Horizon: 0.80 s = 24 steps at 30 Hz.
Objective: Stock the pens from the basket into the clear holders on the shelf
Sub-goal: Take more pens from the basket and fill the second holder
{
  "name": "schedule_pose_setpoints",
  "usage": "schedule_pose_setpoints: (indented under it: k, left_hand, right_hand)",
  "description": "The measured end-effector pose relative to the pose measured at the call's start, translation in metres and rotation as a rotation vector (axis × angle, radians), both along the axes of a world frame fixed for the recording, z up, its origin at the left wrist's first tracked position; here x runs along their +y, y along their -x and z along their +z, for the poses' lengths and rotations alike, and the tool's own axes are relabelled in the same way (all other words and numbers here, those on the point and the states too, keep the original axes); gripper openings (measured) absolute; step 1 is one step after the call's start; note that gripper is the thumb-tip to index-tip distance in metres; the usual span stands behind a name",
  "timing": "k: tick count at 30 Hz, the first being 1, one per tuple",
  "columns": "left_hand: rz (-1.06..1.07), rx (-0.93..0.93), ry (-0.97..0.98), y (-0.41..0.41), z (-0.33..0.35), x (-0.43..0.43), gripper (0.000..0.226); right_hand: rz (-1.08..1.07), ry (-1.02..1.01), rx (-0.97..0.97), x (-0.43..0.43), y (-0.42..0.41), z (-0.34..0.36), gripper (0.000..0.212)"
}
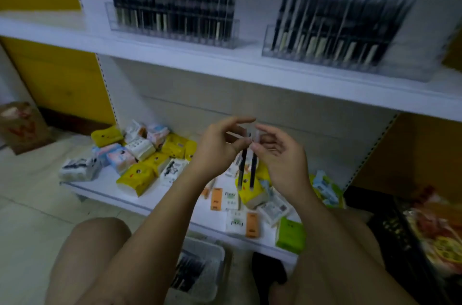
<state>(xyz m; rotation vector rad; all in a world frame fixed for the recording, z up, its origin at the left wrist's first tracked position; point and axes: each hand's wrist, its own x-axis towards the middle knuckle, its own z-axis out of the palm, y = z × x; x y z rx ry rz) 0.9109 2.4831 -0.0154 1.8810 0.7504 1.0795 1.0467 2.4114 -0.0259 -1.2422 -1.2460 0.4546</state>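
Hands: two are seen, raised side by side in front of the lower shelf [155, 202].
Left hand [215, 147]: the top of one pen is pinched between thumb and fingertips; the index finger is stretched out above.
Right hand [280, 154]: the top of the second pen appears to be pinched in the same way, though the fingertips are blurred.
Dark pens [242, 169]: two are held, hanging upright, parallel and just beside each other, tips down.
Clear holders: two are set on the upper shelf [200, 64], well apart.
Left holder [175, 32]: it is packed with a row of upright dark pens; the count is lost to blur.
Right holder [325, 59]: it is likewise filled, its pens leaning to the right.
Basket [215, 252]: one is placed on the floor between the knees, with more dark pens lying in it.
Packets [135, 177]: well over a dozen are scattered on the lower shelf, in yellow, white, orange and green.
Crate [390, 229]: one black crate is seen at the right, holding colourful bags.
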Motion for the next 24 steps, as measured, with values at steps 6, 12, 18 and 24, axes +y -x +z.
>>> schedule_pose_setpoints:
  k: [6, 12, 18, 24]
  left_hand:
    - [-0.074, -0.029, -0.179, -0.027, 0.068, -0.023, 0.041]
    - [-0.101, -0.048, -0.327, -0.066, 0.141, -0.043, 0.042]
    - [-0.155, -0.089, -0.41, -0.12, 0.199, -0.051, 0.041]
    - [-0.193, -0.119, -0.387, -0.176, 0.239, -0.052, 0.037]
  right_hand:
    - [-0.079, -0.155, -0.07, -0.031, -0.026, 0.07, 0.035]
    - [-0.168, -0.266, -0.121, -0.056, -0.069, 0.135, 0.037]
    - [-0.211, -0.349, -0.121, -0.071, -0.121, 0.188, 0.039]
    - [-0.301, -0.385, -0.128, -0.07, -0.174, 0.224, 0.032]
